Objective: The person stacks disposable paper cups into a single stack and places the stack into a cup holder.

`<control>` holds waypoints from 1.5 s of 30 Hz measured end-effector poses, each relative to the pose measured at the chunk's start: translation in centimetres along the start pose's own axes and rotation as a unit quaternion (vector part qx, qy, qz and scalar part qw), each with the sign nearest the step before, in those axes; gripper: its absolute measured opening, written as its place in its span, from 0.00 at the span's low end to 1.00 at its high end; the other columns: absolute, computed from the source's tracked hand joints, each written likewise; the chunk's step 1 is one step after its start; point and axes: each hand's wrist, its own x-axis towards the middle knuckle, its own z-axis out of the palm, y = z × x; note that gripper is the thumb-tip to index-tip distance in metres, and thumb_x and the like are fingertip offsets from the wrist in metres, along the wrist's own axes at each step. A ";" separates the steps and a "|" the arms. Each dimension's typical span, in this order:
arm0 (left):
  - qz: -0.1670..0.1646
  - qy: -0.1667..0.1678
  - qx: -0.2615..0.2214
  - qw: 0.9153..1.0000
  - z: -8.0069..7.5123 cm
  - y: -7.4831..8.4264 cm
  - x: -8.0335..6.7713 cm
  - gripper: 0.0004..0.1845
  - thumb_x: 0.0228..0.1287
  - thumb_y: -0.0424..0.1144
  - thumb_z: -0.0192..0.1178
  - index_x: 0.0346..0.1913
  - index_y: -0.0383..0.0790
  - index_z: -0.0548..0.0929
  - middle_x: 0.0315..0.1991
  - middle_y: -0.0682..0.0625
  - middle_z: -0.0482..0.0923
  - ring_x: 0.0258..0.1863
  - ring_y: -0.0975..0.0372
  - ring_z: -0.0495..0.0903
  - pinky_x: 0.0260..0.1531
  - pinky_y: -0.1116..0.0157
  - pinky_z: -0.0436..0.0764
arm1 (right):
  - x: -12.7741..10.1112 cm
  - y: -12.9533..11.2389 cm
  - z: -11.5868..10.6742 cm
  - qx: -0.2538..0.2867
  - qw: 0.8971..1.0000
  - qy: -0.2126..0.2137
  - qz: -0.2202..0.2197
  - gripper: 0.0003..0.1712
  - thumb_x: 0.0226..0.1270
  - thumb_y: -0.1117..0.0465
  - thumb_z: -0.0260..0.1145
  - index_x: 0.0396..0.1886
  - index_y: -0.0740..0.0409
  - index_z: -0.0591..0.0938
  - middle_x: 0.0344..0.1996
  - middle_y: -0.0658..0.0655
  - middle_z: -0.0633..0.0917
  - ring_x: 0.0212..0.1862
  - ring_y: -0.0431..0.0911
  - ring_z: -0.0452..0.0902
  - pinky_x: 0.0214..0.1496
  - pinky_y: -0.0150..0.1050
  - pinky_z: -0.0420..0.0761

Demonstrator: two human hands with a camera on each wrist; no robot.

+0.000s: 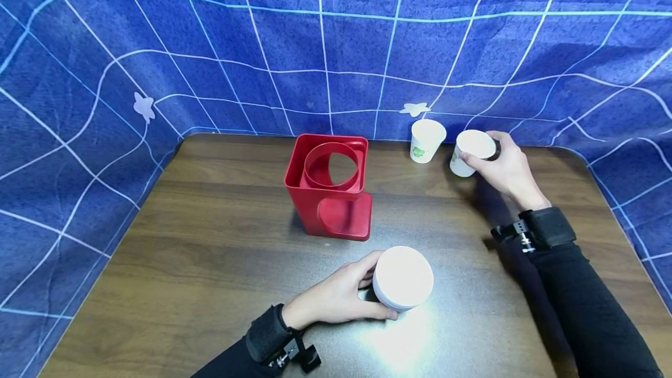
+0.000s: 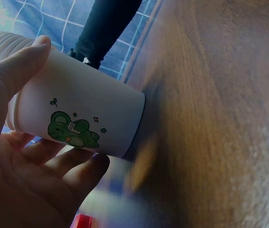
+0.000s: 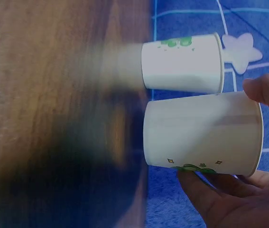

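Near the front middle of the table, my left hand [image 1: 341, 293] grips a stack of white paper cups [image 1: 403, 277]. The left wrist view shows several nested rims on the stack and a green cartoon animal printed on the outer cup [image 2: 77, 109]. At the back right, my right hand [image 1: 508, 169] holds a single white paper cup [image 1: 462, 163], thumb and fingers on opposite sides near its rim. Just left of that one, another white paper cup [image 1: 423, 147] with a green print stands upright, close beside it in the right wrist view.
A red plastic stand [image 1: 310, 209] with a round ring in its square top and a low base plate is at the back middle of the wooden table [image 1: 210, 238]. Behind the table's far edge hangs a blue curtain [image 1: 294, 45] with white lines.
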 end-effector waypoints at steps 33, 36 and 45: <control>-0.015 0.000 -0.004 1.000 -0.1 0.3 0.0 0.45 0.56 0.40 0.79 0.74 0.55 0.65 0.69 0.55 0.74 0.68 0.66 0.74 0.67 0.71 0.73 | -8.9 -4.0 -1.0 -0.011 0.991 -0.038 -0.126 0.41 0.59 0.51 0.80 0.70 0.54 0.74 0.56 0.60 0.84 0.49 0.28 0.75 0.48 0.22 0.73; -0.017 0.000 -0.005 1.000 -0.1 0.3 0.0 0.45 0.56 0.40 0.79 0.74 0.55 0.65 0.69 0.55 0.74 0.68 0.66 0.74 0.67 0.71 0.73 | -9.8 -4.2 -1.1 0.004 0.990 -0.037 -0.139 0.41 0.58 0.54 0.81 0.70 0.56 0.74 0.55 0.61 0.84 0.46 0.20 0.72 0.47 0.16 0.71; -0.021 0.001 -0.002 1.000 -0.1 0.4 0.0 0.45 0.56 0.40 0.79 0.74 0.55 0.65 0.69 0.55 0.74 0.68 0.67 0.75 0.67 0.71 0.73 | -11.8 -5.3 -1.3 0.017 0.987 -0.047 -0.154 0.44 0.57 0.57 0.81 0.72 0.54 0.72 0.58 0.61 0.83 0.48 0.20 0.73 0.48 0.13 0.70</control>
